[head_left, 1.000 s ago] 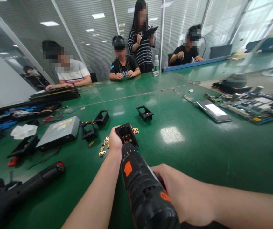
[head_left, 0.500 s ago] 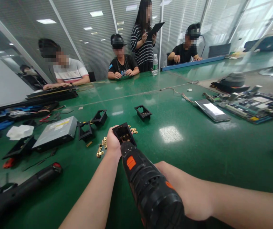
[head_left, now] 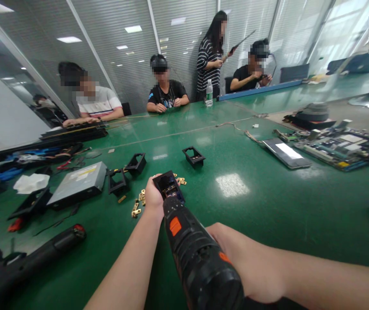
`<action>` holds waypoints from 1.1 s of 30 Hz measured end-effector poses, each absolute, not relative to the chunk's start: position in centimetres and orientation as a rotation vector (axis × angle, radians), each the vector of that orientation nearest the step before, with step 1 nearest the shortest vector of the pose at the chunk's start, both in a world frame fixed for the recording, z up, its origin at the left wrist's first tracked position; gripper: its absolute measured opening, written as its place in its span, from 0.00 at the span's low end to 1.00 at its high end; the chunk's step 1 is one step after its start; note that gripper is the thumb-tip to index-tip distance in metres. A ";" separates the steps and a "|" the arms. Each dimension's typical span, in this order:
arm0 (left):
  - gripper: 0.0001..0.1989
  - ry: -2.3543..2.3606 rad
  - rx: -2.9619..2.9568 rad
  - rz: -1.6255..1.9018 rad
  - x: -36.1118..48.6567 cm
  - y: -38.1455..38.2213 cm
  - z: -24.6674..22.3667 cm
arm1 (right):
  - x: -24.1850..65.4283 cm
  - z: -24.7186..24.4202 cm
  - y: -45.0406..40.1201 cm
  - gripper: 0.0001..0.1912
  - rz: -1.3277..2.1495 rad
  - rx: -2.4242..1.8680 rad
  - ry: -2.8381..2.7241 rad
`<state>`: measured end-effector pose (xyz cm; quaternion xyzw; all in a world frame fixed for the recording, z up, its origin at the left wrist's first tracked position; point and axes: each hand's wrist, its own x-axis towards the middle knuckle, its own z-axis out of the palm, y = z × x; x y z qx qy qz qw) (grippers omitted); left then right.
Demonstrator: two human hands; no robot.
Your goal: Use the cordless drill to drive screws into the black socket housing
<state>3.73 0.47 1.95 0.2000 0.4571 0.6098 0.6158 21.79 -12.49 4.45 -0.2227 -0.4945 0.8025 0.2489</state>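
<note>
1. On my feed, the fingers of the left hand (head_left: 154, 196) are clamped around the black housing (head_left: 168, 180), gripping it from 9 o'clock; some fingertips are hidden behind it.
2. I have the right hand (head_left: 255, 269) wrapped on the power drill (head_left: 191, 245), pressed against its 3 o'clock side; the drill body hides most of those fingers.
3. The black housing sits near mid-view, hollow side toward me, with the power drill meeting it from about 5 o'clock. I can't see the bit, so I can't tell whether it touches the metal parts (head_left: 170, 189) inside.
4. I judge the step in hand to be driving a fastener within the housing; the next move calls for a steady left grip and a well-aligned drill.
5. Just beyond, gold tabs (head_left: 136, 209) lie on the green surface (head_left: 300, 224) at 8 o'clock.
6. Farther out, a silver drive (head_left: 78, 181) rests at 9 o'clock.
</note>
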 end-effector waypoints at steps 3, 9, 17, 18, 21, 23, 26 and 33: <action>0.12 1.033 0.446 1.426 3.7 0.4 2.0 | 21.9 4.2 -12.4 0.17 2.164 -0.607 -1.386; 0.13 1.025 0.443 1.426 3.6 0.5 1.8 | 21.9 4.4 -12.6 0.14 2.113 -0.552 -1.377; 0.13 1.011 0.426 1.416 3.6 0.7 1.4 | 21.7 4.5 -12.5 0.16 2.206 -0.579 -1.367; 0.13 1.002 0.409 1.423 3.6 0.7 1.4 | 21.7 4.5 -12.5 0.16 2.234 -0.584 -1.375; 0.14 1.018 0.388 1.428 3.6 0.8 1.3 | 21.7 4.5 -12.5 0.18 2.264 -0.584 -1.384; 0.14 1.034 0.401 1.423 3.6 0.8 1.3 | 21.7 4.5 -12.4 0.19 2.262 -0.579 -1.377; 0.14 1.043 0.453 1.419 3.4 1.0 1.2 | 21.7 4.4 -12.3 0.18 2.280 -0.535 -1.378; 0.16 1.051 0.613 1.402 2.7 1.6 0.4 | 21.7 4.0 -12.3 0.19 2.262 -0.510 -1.336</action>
